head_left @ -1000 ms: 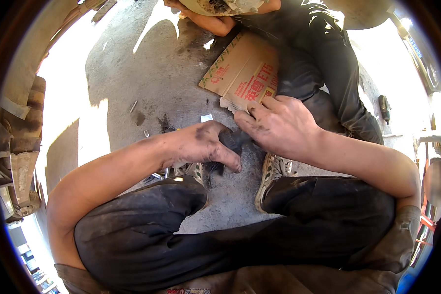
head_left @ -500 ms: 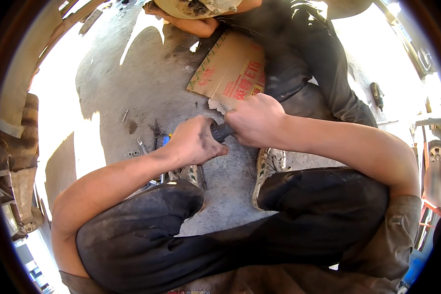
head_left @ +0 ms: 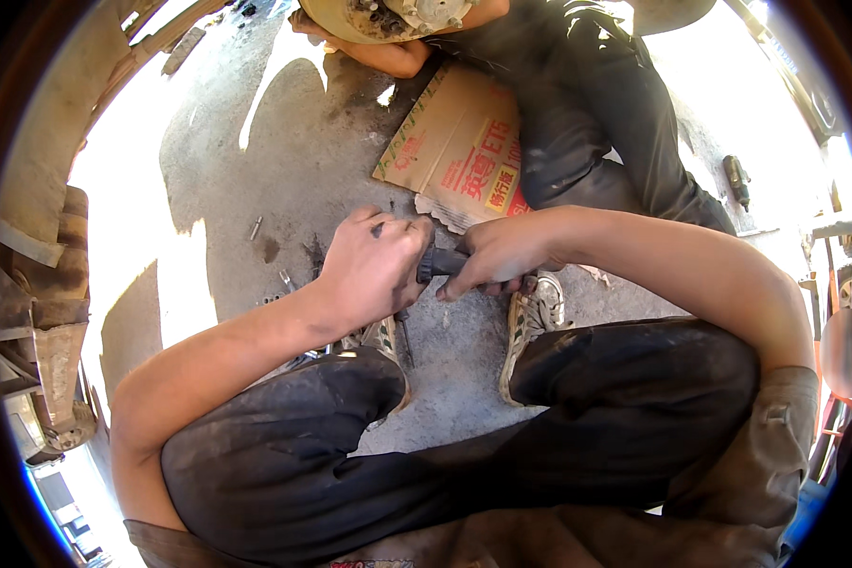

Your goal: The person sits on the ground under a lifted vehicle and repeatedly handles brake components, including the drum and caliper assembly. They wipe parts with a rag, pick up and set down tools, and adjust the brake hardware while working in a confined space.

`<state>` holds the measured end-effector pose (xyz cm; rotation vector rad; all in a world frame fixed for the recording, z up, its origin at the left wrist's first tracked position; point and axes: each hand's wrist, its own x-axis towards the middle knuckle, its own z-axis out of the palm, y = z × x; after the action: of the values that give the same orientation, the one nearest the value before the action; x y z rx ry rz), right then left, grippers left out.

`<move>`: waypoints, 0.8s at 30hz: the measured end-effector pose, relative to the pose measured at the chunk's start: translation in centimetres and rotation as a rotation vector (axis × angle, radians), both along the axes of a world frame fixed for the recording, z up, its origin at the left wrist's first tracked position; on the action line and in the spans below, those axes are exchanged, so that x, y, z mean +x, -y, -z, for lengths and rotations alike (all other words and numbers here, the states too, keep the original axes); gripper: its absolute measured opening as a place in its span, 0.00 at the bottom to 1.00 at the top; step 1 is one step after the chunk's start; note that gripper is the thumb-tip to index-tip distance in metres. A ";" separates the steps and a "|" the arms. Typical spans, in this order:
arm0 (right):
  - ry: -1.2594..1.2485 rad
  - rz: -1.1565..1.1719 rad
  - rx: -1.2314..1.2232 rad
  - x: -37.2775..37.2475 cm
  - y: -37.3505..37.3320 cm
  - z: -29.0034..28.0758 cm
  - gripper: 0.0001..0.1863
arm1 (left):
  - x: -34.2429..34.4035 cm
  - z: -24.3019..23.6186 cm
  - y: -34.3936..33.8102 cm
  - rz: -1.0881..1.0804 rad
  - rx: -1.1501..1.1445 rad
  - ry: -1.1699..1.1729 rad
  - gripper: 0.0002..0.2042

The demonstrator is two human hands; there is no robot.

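Observation:
Between my two hands, above the ground and in front of my knees, is a dark cylindrical part [head_left: 443,264] with a ribbed collar. My left hand [head_left: 377,260] is closed round its left end, back of the hand up, and hides that end. The other end sits in my right hand [head_left: 509,251], whose thumb points toward the collar and whose fingers curl beneath. Dark smudges mark both hands. What kind of part it is, I cannot tell.
A flattened cardboard sheet [head_left: 464,142] lies on the concrete beyond my hands. Another person [head_left: 587,114] crouches at the far side, beside a round metal drum-like part [head_left: 388,17]. A dark tool [head_left: 736,183] lies at right. Small metal pieces [head_left: 286,278] lie by my left shoe.
My left hand has turned over the part, its back now facing up, and its thumb no longer shows. My right hand has dropped slightly and rotated, showing its thumb. The view has shifted a little.

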<state>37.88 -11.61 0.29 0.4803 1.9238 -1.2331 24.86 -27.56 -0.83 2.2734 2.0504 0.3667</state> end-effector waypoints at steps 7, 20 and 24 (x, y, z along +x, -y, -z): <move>-0.844 0.013 0.417 2.7 -2.6 -1.5 0.20 | -1.6 -1.0 0.4 -0.415 -0.417 0.442 0.20; -0.890 -0.044 0.760 3.3 -0.1 -2.3 0.21 | -1.2 -0.3 1.0 -0.259 -0.096 0.171 0.19; -0.381 0.315 0.212 2.6 0.1 -2.9 0.24 | -1.2 -0.6 1.2 -0.214 -0.054 0.076 0.16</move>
<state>40.44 -11.71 3.18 0.7222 2.3856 -1.4018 23.62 -28.76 -0.20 1.9838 2.2412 0.3963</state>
